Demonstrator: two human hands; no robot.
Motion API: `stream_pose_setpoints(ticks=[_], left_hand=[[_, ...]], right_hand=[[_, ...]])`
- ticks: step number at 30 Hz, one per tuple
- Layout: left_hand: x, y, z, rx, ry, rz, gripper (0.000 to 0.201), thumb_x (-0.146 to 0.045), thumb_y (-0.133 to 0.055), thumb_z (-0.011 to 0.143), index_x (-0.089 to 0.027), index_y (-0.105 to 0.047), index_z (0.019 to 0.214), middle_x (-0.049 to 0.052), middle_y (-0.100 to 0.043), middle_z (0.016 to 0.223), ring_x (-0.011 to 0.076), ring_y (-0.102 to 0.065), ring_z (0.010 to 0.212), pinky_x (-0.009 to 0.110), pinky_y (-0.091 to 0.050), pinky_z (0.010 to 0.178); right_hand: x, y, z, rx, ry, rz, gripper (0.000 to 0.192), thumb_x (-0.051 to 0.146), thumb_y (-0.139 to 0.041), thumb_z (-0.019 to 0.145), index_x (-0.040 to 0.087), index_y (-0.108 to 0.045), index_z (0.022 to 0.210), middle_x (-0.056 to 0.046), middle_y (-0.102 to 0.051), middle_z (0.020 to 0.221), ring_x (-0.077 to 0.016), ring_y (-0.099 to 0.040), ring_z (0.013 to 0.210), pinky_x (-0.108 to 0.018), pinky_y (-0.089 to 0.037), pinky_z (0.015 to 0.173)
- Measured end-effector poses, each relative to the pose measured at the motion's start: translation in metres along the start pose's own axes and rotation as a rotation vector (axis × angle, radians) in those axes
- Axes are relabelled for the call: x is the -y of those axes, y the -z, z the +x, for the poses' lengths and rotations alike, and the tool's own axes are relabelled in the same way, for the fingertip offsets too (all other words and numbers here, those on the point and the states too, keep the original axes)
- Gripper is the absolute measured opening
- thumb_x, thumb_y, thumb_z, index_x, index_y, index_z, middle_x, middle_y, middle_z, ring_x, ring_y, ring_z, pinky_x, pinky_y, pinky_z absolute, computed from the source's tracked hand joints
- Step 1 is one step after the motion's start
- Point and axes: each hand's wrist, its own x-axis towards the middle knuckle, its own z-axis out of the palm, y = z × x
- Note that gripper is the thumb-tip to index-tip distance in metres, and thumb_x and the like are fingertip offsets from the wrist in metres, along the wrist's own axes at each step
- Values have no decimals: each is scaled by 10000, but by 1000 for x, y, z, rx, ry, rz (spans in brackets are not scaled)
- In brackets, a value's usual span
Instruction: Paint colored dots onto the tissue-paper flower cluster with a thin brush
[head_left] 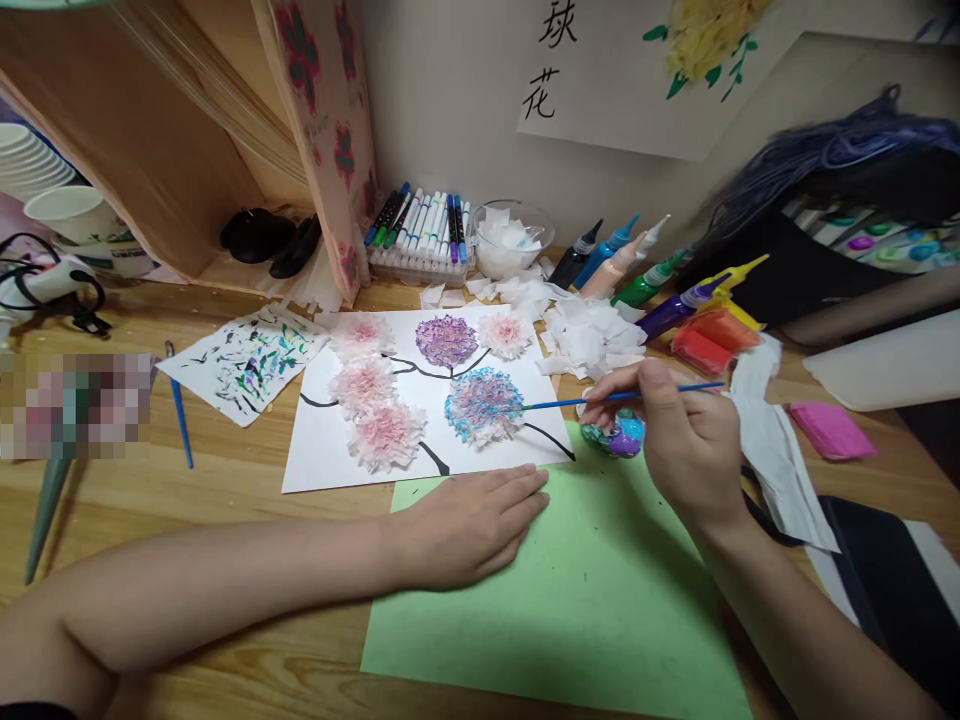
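My right hand pinches a thin blue paintbrush. Its tip touches the right side of a paper flower, coloured blue and pink with some white left at its lower edge. Flat on the green sheet lies my left hand, fingers stretched out by the lower edge of the white paper. Several pink tissue flowers and a purple flower sit on that paper among black painted stems. Just below my right fingers is a small paint dish with purple and turquoise paint, partly hidden.
Behind the painting stand markers, a glass bowl of tissue pieces and several paint bottles. Loose white tissue lies in front of them. To the left are a paint-smeared wipe and another brush; a pink packet lies right.
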Motion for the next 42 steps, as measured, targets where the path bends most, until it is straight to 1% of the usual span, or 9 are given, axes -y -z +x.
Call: stream_pose_setpoints(ticks=[7,12,16,18,22,27,32,37,42], left_hand=[[0,-1,-1,-3,9,-7,390,-178,-359,987,0,-553,1274,208,-570,1357,294,-579,1221,387,-481,1035],[0,0,-1,18,8,-33,386,-168,-369,985,6,-540,1284,226,-550,1373,300,-542,1271,398,-468,1053],[1,1,-2,24,12,-41,373,-171,-370,990,-17,-523,1293,228,-532,1391,294,-513,1304,417,-471,1054],[1,2,-2,21,11,-33,368,-166,-367,989,-26,-518,1294,226,-529,1395,294,-503,1313,422,-473,1054],[2,2,-2,4,3,-18,377,-145,-369,980,-54,-488,1325,216,-524,1403,278,-502,1317,420,-478,1052],[2,2,-2,10,2,13,386,-129,-371,979,-72,-462,1350,201,-522,1412,260,-515,1308,402,-481,1049],[3,1,-1,21,3,26,393,-129,-369,976,-77,-460,1355,196,-518,1418,261,-508,1314,411,-483,1048],[2,1,-1,3,-6,10,382,-122,-380,973,-60,-479,1337,213,-521,1409,273,-519,1303,413,-482,1048],[2,2,-1,19,-1,-8,386,-128,-377,973,-55,-478,1338,220,-519,1407,281,-514,1306,424,-484,1045]], right_hand=[[1,-4,-3,122,81,-85,428,445,-436,963,179,-684,736,-30,-680,642,-118,-637,576,-230,-515,537],[5,9,1,-23,104,-115,421,446,-444,961,200,-693,729,-21,-666,635,-119,-609,569,-248,-475,517],[18,35,10,-216,112,-170,472,470,-469,943,207,-654,598,-29,-626,569,-115,-544,476,-284,-384,455],[22,50,16,-251,98,-292,513,491,-482,931,206,-619,526,-33,-587,500,-113,-501,442,-305,-343,460],[19,71,26,-108,24,-732,555,511,-463,932,208,-588,484,-26,-559,447,-133,-511,482,-313,-355,560],[9,73,32,22,63,-911,551,465,-448,944,216,-570,468,-4,-534,431,-132,-475,455,-303,-291,514],[9,75,33,-27,88,-909,562,462,-448,946,214,-557,454,-5,-524,427,-130,-464,453,-304,-283,510],[12,78,33,2,90,-858,548,476,-477,933,214,-567,459,3,-519,416,-126,-482,448,-299,-310,515],[23,62,21,-93,89,-350,475,500,-464,938,218,-643,600,5,-609,534,-112,-544,467,-273,-398,492]])
